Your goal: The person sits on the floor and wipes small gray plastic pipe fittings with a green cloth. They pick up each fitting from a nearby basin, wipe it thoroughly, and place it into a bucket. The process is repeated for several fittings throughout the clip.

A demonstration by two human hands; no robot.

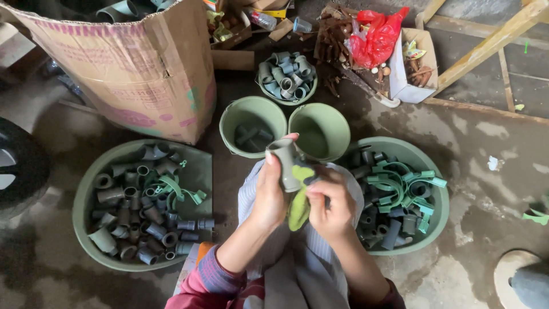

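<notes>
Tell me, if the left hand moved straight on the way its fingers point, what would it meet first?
Probably the two green buckets: the left hand, holding a grey pipe piece, points up-frame toward them. Depth is unclear.

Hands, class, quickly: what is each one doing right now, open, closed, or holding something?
Left hand: closed around a grey pipe fitting, held upright.
Right hand: closed on a green cloth, pressed against the fitting.

Maroon sleeves, the left sleeve (213,277) with a blue-striped cuff.

Dim, soft daylight; sharp, slight edge distortion.
</notes>
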